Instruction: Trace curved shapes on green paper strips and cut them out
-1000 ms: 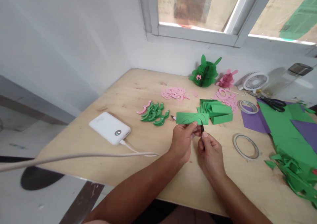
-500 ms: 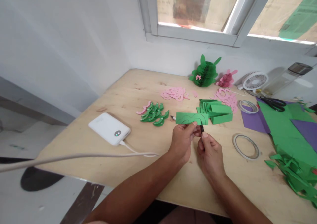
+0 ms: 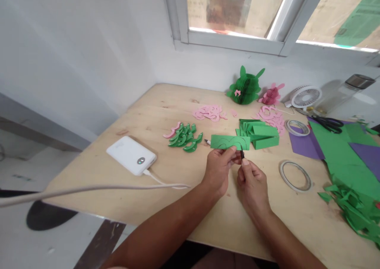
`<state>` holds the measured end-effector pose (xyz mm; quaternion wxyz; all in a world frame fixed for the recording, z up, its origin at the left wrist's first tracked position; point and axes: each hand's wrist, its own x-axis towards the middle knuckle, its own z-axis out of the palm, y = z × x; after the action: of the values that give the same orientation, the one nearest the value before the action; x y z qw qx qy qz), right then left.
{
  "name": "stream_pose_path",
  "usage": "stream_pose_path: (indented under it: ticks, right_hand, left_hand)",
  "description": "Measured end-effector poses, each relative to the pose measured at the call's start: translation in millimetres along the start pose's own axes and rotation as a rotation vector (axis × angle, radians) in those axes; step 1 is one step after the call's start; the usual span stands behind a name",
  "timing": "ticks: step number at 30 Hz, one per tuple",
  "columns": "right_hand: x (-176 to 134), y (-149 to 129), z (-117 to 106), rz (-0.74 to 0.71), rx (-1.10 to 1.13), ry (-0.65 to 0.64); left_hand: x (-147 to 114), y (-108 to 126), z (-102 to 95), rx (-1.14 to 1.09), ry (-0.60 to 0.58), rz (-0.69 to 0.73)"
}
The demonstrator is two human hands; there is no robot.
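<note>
Strip of curve-marked green rectangular paper [image 3: 230, 141], held over the pale wooden table [image 3: 169, 166], beside folded green paper pieces [image 3: 265, 135]. Left hand [image 3: 218, 170] pinches its lower edge firmly. Right hand [image 3: 252, 182] closed around a slim black tool [image 3: 242, 154], tip at the strip; tool type unclear.

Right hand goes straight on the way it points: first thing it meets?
Most likely the green strip held by the left hand: the black tool in the right hand meets its lower edge in view. Actual contact is unclear, since depth is hard to judge.
</note>
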<state>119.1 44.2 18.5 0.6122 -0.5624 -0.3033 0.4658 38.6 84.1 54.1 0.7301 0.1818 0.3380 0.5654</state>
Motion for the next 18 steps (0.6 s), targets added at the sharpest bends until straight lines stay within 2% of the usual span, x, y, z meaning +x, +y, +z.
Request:
stream_pose_path:
  ticks: [18]
  right_hand:
    - [-1.4,-2.3,0.6,0.032,0.021,-0.036]
  left_hand:
    - [0.5,2.5,1.0,0.068,-0.006,0.009]
